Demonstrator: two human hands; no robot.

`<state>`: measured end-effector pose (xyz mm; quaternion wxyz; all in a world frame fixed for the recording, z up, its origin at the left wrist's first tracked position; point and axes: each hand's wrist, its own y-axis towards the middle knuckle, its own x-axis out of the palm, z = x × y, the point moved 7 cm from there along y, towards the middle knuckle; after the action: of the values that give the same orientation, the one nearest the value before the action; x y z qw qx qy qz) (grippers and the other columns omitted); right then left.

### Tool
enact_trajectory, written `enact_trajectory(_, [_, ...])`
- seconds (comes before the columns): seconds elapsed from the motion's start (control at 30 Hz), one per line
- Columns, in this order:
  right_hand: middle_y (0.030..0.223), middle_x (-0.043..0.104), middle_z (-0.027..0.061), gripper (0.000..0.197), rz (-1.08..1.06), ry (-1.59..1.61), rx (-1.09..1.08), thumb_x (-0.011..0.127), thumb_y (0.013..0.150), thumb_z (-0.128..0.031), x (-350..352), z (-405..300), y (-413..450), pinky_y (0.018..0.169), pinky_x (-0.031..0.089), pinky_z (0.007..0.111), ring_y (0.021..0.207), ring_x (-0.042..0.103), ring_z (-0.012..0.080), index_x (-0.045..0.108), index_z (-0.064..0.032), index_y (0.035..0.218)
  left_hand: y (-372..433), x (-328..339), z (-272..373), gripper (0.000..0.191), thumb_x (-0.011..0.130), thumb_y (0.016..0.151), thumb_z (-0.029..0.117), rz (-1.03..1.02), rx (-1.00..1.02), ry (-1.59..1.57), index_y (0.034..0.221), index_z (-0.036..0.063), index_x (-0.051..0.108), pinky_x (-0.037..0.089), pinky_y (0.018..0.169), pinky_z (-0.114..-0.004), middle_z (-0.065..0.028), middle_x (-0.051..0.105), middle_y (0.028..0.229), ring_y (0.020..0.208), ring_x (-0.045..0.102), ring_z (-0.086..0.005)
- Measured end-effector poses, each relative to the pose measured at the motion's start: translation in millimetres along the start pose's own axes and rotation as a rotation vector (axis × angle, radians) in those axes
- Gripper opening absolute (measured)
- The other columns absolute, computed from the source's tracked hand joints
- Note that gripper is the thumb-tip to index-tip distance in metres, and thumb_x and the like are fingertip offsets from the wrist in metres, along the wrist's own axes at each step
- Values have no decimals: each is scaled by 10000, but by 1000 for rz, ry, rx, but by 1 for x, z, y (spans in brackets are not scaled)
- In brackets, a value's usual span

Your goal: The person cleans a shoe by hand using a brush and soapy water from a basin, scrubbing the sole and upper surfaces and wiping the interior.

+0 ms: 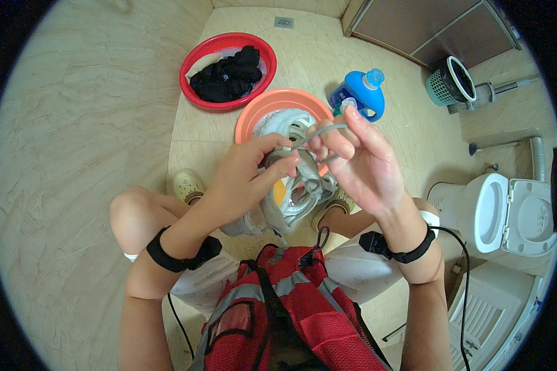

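Note:
Wet pale grey cloth, perhaps a bag or garment with straps (283,208), hangs over the near side of an orange plastic basin (255,109). Above it, my left hand (255,171) pinches a thin grey cord (325,130) between thumb and fingertips. Raised to its right, my right hand (362,153) has the cord running across its fingers, its end near the thumb tip. More pale wet fabric (283,121) lies in the basin, partly covered by my hands. A yellow patch (280,192) shows among the grey folds.
A red basin (269,69) with black wet clothing (227,76) stands behind at the left. Beyond the orange basin is a blue detergent bottle (359,92). At the right are a lined waste basket (441,88) and a toilet (482,213). A floor drain (284,22) lies at the back.

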<state>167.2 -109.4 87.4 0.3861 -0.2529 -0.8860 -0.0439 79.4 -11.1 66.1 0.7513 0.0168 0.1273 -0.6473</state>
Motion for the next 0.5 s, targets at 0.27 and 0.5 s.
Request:
enact_trajectory(0.27, [701, 540, 63, 323, -148, 14, -128, 414, 965, -312, -2, -6, -1, 724, 431, 283, 745, 521, 173, 511, -49, 806, 4, -2, -6, 144, 518, 884, 136, -38, 110, 155, 934, 7, 560, 424, 705, -290, -56, 568, 814, 768, 521, -137])
enact_trajectory(0.5, [894, 636, 136, 299, -139, -447, -363, 400, 973, -205, 9, -11, -5, 660, 478, 304, 805, 587, 150, 573, 39, 954, -7, 0, 28, 131, 574, 805, 127, 229, 466, 581, 778, 10, 522, 381, 646, -432, -166, 505, 708, 719, 505, -357])
